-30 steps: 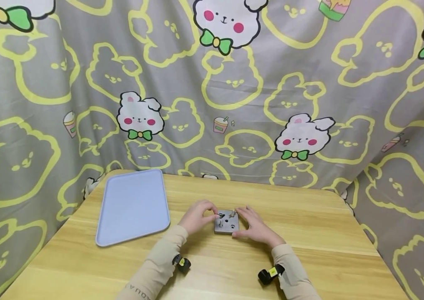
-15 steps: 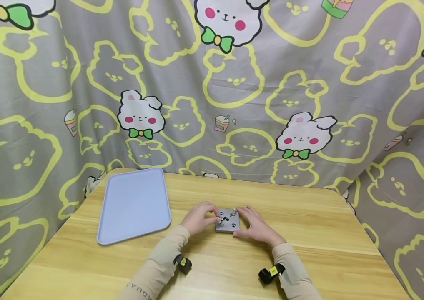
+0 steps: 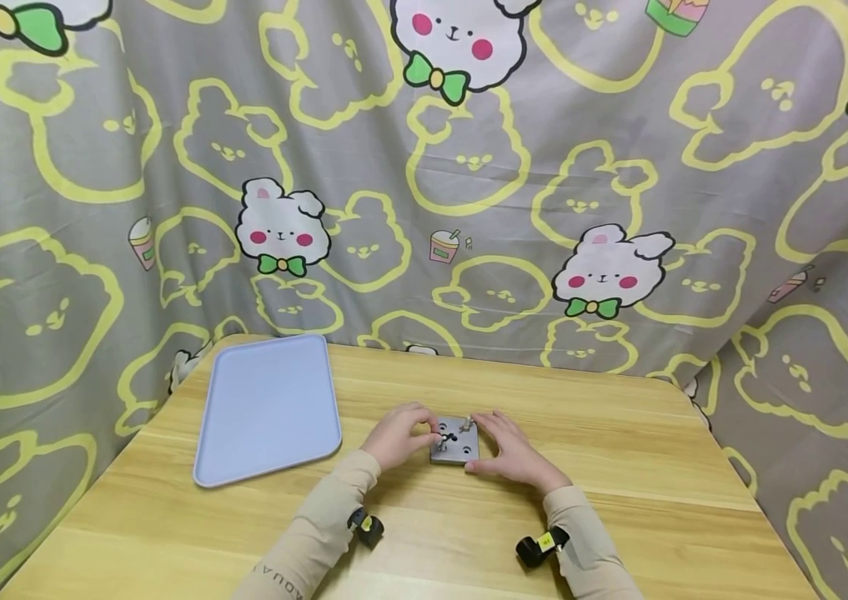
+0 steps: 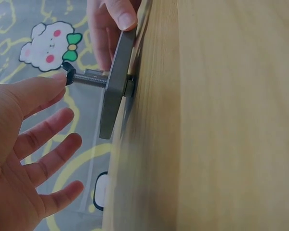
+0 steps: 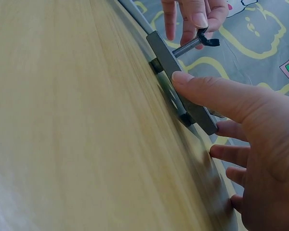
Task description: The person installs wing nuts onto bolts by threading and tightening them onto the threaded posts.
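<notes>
A square grey metal plate (image 3: 455, 457) with several round holes lies near the middle of the table. An upright bolt (image 4: 89, 79) passes through its left part, with a black wing nut (image 4: 69, 73) at the top end. My left hand (image 3: 396, 437) pinches that wing nut between thumb and index finger, while the other fingers spread free. My right hand (image 3: 511, 450) grips the plate, thumb on the near edge and fingers toward the far right corner. Close to those fingers stands a second bolt (image 3: 467, 424). In the right wrist view, dark bolt heads (image 5: 156, 66) show beneath the plate.
A light blue tray (image 3: 269, 408) lies at the left of the wooden table (image 3: 619, 442). A grey curtain (image 3: 363, 167) with cartoon bears and rabbits hangs behind the table and along its sides. Black cameras (image 3: 368, 528) are strapped to both wrists.
My left fingertips have shifted slightly toward the plate's middle, and the wing nut's wings show at a different angle. My right hand keeps its hold on the plate.
</notes>
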`<action>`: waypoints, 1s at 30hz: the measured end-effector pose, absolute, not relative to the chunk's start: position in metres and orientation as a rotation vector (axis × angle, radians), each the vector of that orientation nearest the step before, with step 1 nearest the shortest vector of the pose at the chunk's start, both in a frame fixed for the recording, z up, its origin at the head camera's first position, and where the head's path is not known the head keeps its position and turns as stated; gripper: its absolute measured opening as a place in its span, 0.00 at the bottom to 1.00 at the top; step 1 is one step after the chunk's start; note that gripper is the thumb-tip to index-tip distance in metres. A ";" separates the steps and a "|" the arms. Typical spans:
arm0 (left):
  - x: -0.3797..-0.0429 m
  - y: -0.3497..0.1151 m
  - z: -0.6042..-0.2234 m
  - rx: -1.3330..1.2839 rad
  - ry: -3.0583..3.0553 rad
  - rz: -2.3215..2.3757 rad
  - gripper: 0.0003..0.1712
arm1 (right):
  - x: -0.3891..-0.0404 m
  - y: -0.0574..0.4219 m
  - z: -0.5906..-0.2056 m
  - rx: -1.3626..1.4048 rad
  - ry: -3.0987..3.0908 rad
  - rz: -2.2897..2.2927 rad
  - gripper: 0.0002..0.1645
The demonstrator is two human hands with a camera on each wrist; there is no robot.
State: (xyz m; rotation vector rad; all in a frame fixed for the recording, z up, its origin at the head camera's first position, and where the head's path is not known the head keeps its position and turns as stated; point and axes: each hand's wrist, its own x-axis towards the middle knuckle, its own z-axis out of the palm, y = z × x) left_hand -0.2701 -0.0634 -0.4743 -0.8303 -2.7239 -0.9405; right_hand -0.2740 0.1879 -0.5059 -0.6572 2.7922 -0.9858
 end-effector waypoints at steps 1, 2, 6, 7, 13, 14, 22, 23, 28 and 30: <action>-0.270 -0.063 -0.474 -0.831 -2.723 -0.935 0.05 | -0.274 0.188 -0.506 -0.658 2.792 -0.985 0.56; -0.270 -0.063 -0.474 -0.833 -2.721 -0.933 0.05 | -0.274 0.188 -0.506 -0.659 2.793 -0.984 0.56; -0.269 -0.063 -0.473 -0.840 -2.715 -0.924 0.05 | -0.274 0.188 -0.506 -0.661 2.792 -0.980 0.55; -0.269 -0.063 -0.473 -0.843 -2.713 -0.923 0.05 | -0.274 0.188 -0.506 -0.661 2.792 -0.978 0.55; -0.270 -0.064 -0.472 -0.842 -2.718 -0.921 0.05 | -0.274 0.189 -0.505 -0.652 2.789 -0.970 0.55; -0.270 -0.064 -0.472 -0.838 -2.720 -0.917 0.05 | -0.274 0.189 -0.505 -0.656 2.790 -0.971 0.55; -0.269 -0.064 -0.471 -0.839 -2.712 -0.921 0.04 | -0.273 0.188 -0.503 -0.669 2.798 -0.968 0.55; -0.269 -0.064 -0.470 -0.843 -2.710 -0.923 0.05 | -0.273 0.188 -0.503 -0.667 2.796 -0.966 0.55; -0.269 -0.064 -0.471 -0.844 -2.709 -0.907 0.05 | -0.273 0.188 -0.504 -0.671 2.791 -0.974 0.55; -0.269 -0.064 -0.472 -0.844 -2.711 -0.900 0.05 | -0.274 0.188 -0.504 -0.675 2.791 -0.977 0.55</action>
